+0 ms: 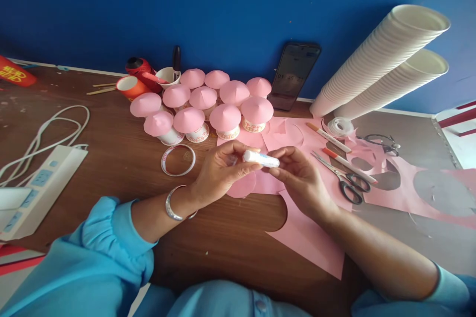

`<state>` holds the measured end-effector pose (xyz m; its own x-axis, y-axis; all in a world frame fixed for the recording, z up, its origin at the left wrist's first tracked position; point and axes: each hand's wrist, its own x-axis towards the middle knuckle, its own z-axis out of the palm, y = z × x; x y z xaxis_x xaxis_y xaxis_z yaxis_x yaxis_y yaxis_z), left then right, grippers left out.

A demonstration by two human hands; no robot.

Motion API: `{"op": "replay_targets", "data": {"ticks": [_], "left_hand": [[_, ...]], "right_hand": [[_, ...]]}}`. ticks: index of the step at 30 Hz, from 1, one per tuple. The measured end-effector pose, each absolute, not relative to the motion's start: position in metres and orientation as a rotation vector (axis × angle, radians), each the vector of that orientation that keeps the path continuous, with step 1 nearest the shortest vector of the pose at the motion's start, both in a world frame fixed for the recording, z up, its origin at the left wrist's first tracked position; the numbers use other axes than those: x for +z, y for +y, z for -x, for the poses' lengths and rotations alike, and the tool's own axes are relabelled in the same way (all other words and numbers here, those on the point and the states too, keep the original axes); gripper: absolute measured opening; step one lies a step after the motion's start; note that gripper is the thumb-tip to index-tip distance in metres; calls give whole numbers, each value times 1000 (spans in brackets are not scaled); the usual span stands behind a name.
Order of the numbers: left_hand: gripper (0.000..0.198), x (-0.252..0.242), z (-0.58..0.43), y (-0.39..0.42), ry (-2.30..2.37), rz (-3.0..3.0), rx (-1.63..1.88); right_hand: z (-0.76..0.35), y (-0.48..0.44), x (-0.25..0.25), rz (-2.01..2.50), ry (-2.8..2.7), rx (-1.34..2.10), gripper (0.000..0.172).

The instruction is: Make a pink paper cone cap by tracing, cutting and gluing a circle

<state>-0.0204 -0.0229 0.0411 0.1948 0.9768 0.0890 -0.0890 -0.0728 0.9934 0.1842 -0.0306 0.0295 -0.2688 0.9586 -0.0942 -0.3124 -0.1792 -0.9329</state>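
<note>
1. Head view, centre of the clock: a white tube lies almost level in the air between the two hands, above the table.
2. Head view, nine o'clock side of the tube: the left hand grips that end between thumb and fingers; a silver bangle circles its wrist.
3. Head view, three o'clock side: the right hand pinches the other end, thumb and fingertips drawn narrow around it.
4. Head view, between seven and eight o'clock: a pink disc lies on the table, partly hidden by the left hand. At nine, a white ring lies flat, and farther out is a power strip.
5. Head view, ten to twelve o'clock: small cups topped with pink cones stand crowded together. Behind them, between ten and eleven, a black marker stands in a white cup.
6. Head view, one o'clock: a phone leans on the blue wall. At two rise two tall stacks of white cups.
7. Head view, just past three: scissors lie with their blades on pink paper, which spreads down toward five.
</note>
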Motion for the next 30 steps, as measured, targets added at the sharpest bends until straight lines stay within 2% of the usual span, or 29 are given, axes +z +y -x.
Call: {"op": "replay_targets", "data": {"ticks": [4,7,11,17,23,25,28,30], "left_hand": [[22,42,22,-22,986,-1348,1142],[23,41,22,-22,980,-1327,1128],[27,38,21,-22,982,-1269,1112],[24,39,22,-20,1016,-1355,1083],[55,37,26,-19,973,-1527,974],[49,34,27,-18,938,-1501,954],[28,28,28,-16,897,-1297,943],[24,27,28,-14,845,-1150,932]], "right_hand": [[-187,-27,34,893,-1006,1906,35],[-188,-27,32,955,-968,1797,29],[-188,-28,25,1001,-977,1681,31],[-191,-26,18,1025,-1047,1556,26],[-199,-22,22,1067,-1114,1391,21],[-199,-23,26,1089,-1184,1321,20],[-199,-23,30,1132,-1259,1268,21],[-198,-23,32,1156,-1269,1252,23]]}}
